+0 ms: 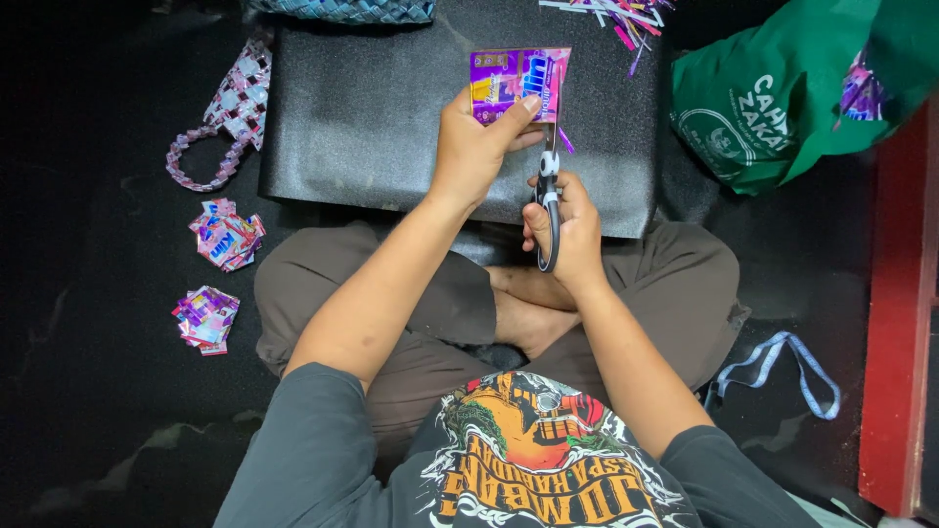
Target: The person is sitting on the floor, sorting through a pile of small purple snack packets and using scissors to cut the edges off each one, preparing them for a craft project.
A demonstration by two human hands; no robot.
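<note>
Seated person, cross-legged on a dark floor (pixel 88 430), seen from above; dark grey printed shirt at the bottom centre of the frame, brown trousers above it. Right hand (pixel 567 220), centre of the frame: grip closed through the handles of a pair of scissors (pixel 548 200) with black-and-white handles, blades pointing toward the top of the frame and meeting the right edge of a wrapper. Left hand (pixel 474 147), just left of and above the right hand: grip pinched on the purple foil wrapper (pixel 516 80), thumb across its lower face, holding it flat and upright in the upper centre of the frame, over a black mat. A thin purple sliver (pixel 565 140) hangs at the wrapper's lower right, beside the blades. Black textured mat (pixel 362 117), lying on the floor beyond the knees, upper centre. Blue-and-white strap (pixel 782 367), looped on the floor at lower right. Two small stacks of folded wrapper pieces (pixel 217 274), left of the frame, one above the other, apart. Woven chain of wrapper pieces (pixel 230 112), curved, upper left, beside the mat. Green bag (pixel 782 98), upper right. Heap of cut strips (pixel 616 15), top edge, right of centre. Red upright board (pixel 900 313), right edge.
</note>
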